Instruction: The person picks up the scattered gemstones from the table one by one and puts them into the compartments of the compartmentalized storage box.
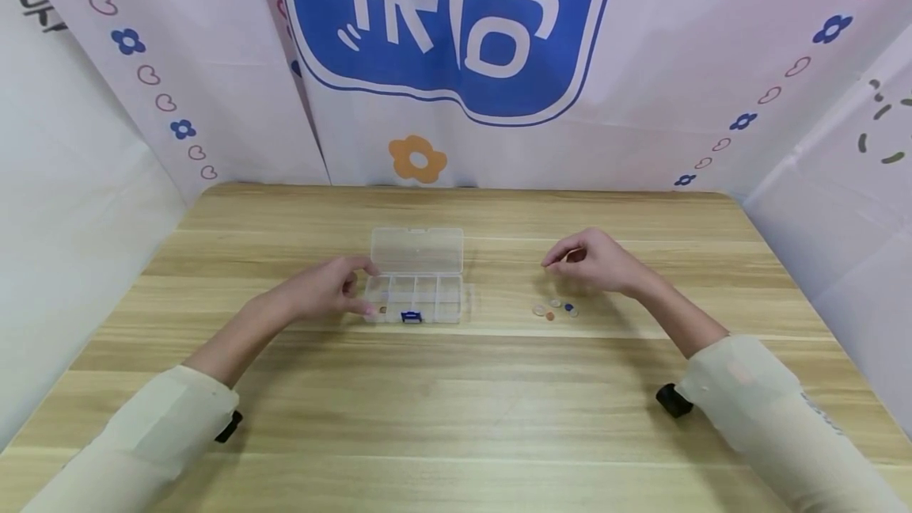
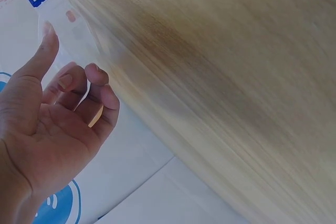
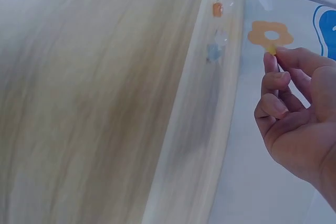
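Observation:
My left hand [image 1: 335, 289] holds the left end of a clear plastic compartment box [image 1: 449, 309], thumb at its front corner and fingers at the back corner. The box lies with its lid [image 1: 417, 250] tipped back and a blue latch [image 1: 411, 317] at the front. Inside the front-left compartment is a small brownish-orange piece [image 1: 383, 309]. My right hand [image 1: 594, 261] is raised over the table, right of the box. In the right wrist view, thumb and forefinger pinch a tiny yellow piece [image 3: 271, 50]; its exact kind is too small to tell.
Several small round pieces lie below the right hand, among them an orange one [image 1: 550, 316], a dark blue one [image 1: 568, 307] and a whitish one [image 1: 538, 310]. The wooden table [image 1: 456, 418] ends at a white printed cloth [image 1: 235, 125] behind and at the sides.

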